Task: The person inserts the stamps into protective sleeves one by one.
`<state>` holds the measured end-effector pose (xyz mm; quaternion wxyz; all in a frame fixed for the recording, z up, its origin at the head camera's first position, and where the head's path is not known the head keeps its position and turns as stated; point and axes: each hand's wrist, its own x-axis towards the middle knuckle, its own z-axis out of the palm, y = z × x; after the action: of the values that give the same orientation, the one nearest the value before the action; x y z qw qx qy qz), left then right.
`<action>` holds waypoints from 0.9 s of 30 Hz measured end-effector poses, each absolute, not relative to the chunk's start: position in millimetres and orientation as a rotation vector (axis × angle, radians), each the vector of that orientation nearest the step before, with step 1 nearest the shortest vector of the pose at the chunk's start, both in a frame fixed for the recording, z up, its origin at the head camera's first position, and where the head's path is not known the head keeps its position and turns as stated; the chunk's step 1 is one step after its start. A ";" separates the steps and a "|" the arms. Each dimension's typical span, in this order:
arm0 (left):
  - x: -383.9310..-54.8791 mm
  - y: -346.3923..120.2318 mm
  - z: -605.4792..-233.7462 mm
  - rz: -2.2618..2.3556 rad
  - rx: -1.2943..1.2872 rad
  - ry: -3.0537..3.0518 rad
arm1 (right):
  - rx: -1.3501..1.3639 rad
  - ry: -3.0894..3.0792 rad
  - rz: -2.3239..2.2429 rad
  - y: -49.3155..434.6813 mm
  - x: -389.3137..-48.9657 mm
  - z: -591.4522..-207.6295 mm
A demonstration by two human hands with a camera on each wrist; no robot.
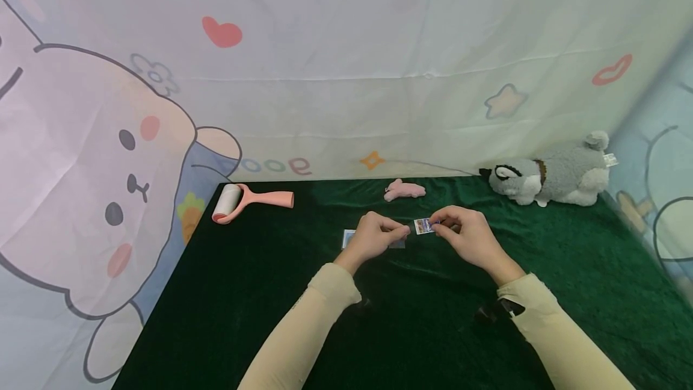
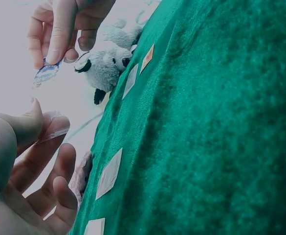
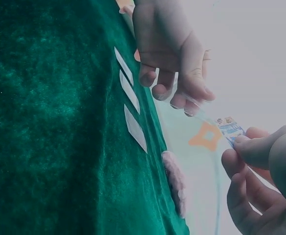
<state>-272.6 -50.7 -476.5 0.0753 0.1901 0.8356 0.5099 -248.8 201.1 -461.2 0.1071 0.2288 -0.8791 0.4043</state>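
Observation:
My right hand (image 1: 470, 241) pinches a small printed card (image 1: 423, 226) by its edge, above the green cloth. Blue print and tiny pictures show on the card in the right wrist view. Facing it, my left hand (image 1: 373, 236) pinches a thin, clear plastic piece (image 2: 55, 128), like a small sleeve, between thumb and forefinger. A narrow gap separates the plastic from the card in the left wrist view. Flat pale cards (image 3: 135, 129) lie in a row on the cloth; one blue-edged card (image 1: 348, 237) is partly hidden behind my left hand.
A pink lint roller (image 1: 267, 198) lies at the back left of the green cloth (image 1: 216, 318). A small pink plush (image 1: 404, 190) is at the back middle, and a grey plush dog (image 1: 568, 176) at the back right. Behind them hangs a printed curtain (image 1: 346, 47).

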 end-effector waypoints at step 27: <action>-274.2 -49.3 -476.3 1.546 0.605 2.458 | 0.717 -2.607 1.143 205.8 -249.6 -451.4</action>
<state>-274.2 -49.3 -476.3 0.0874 0.2031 0.8255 0.5193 -249.6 205.8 -451.4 0.1029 0.2430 -0.8834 0.3873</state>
